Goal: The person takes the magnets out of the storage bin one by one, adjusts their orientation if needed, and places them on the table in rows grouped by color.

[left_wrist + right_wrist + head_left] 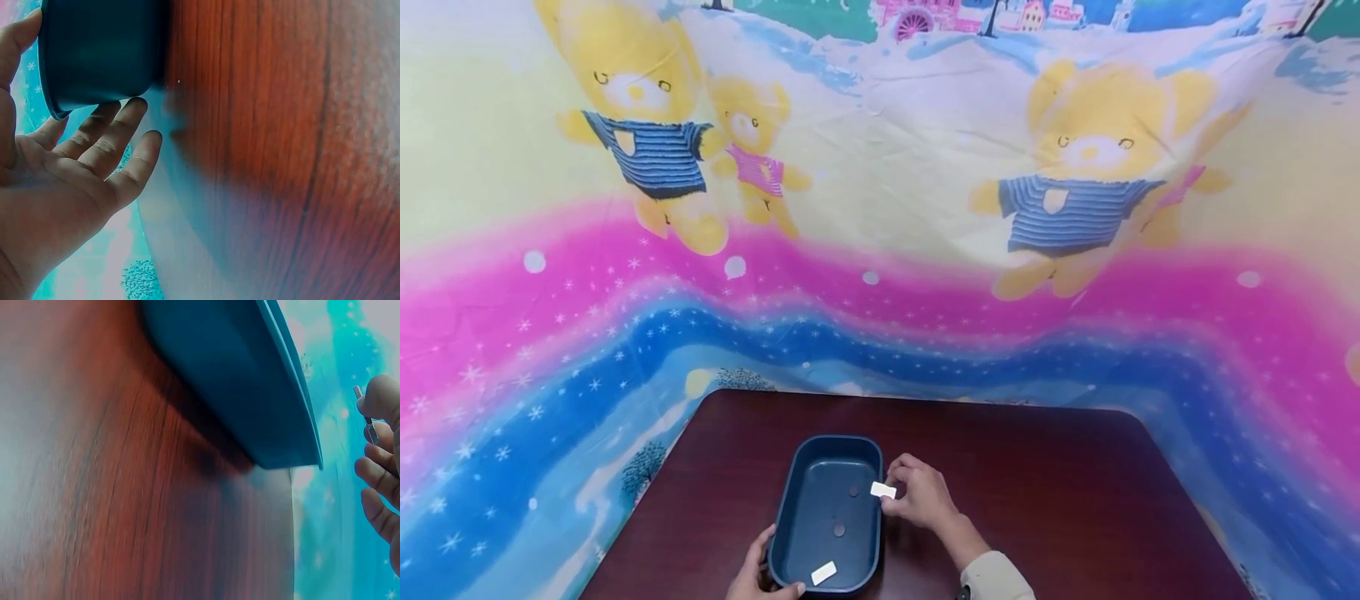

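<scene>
A dark blue, deep rectangular plastic box (827,450) with rounded corners stands on the table. My left hand (760,575) holds its near left corner, thumb at the rim and fingertips against the outer wall, as the left wrist view (94,162) shows. Over the box's right rim, my right hand (921,496) pinches a small, bright white rectangular piece (883,490) between thumb and finger. Seen edge-on in the right wrist view, this thin piece (372,432) has a metallic look. Another white rectangular piece (823,572) lies inside the box, near its front end.
Two small, round, coin-like discs (839,530) lie on the box floor. The glossy reddish-brown table (1037,475) extends to both sides. Behind it hangs a colourful cloth (880,250) printed with teddy bears, close to the table's far edge.
</scene>
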### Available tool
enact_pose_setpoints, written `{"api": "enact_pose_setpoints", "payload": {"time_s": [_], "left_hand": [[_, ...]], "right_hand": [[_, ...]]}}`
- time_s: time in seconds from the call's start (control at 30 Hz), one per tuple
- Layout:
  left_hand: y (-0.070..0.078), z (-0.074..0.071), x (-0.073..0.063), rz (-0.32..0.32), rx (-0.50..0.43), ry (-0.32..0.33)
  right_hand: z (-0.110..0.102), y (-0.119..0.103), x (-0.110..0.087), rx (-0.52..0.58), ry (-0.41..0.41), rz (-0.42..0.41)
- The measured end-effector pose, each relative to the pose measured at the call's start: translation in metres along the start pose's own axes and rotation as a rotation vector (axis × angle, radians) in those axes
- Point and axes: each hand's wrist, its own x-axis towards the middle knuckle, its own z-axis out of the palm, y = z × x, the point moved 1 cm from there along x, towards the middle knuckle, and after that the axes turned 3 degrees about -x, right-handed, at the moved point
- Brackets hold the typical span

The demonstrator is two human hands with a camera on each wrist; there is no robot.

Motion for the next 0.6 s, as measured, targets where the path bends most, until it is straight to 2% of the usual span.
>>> {"api": "enact_pose_setpoints", "payload": {"time_s": [0.17, 0.3, 0.4, 0.6], "left_hand": [[-0.002, 0.003, 0.0, 0.023, 0.0, 0.02], [-0.002, 0.002, 0.001, 0.007, 0.017, 0.02], [-0.002, 0.001, 0.0, 0.012, 0.039, 0.031], [-0.006, 0.002, 0.001, 0.033, 0.069, 0.069]], "right_hand": [[-0.004, 0.013, -0.007, -0.028, 0.054, -0.017], [-0.007, 0.024, -0.013, -0.061, 0.071, -0.003], [-0.01, 0.033, -0.018, -0.089, 0.037, 0.032], [-0.01, 0.049, -0.028, -0.13, -0.08, 0.105]]}}
